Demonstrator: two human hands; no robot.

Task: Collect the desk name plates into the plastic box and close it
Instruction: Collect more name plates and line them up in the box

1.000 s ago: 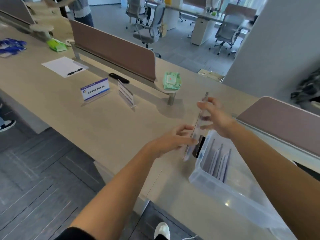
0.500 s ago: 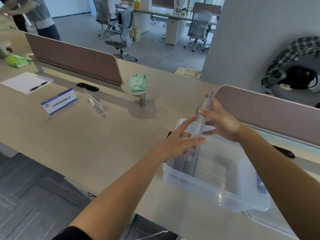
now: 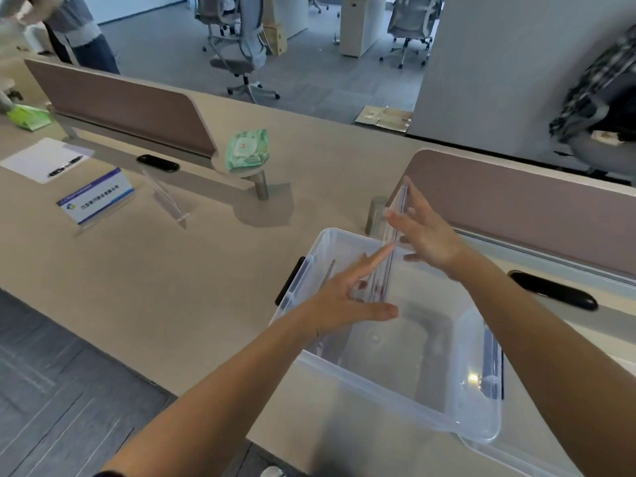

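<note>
A clear plastic box (image 3: pixel 389 383) stands open on the desk in front of me. I hold a clear acrylic name plate (image 3: pixel 395 222) on edge, tilted, with its lower end down inside the box's left part. My left hand (image 3: pixel 347 297) presses flat against its near side with the fingers spread. My right hand (image 3: pixel 426 235) holds its far side near the top. More plates lean against the box's left wall, blurred. Two name plates stand on the desk at the left: a blue and white one (image 3: pixel 98 199) and a clear one (image 3: pixel 165 197) seen edge-on.
The box's lid (image 3: pixel 516 457) lies under its right end. A green wipes pack (image 3: pixel 246 149) rests on a round post between brown dividers (image 3: pixel 127 105). Paper with a pen (image 3: pixel 43 160) lies far left. A person stands at the back left. Office chairs are beyond.
The plate went from the box's left rim over and into the box, and its lower end has sunk deeper. My view swung right, so the desk plates slid left.
</note>
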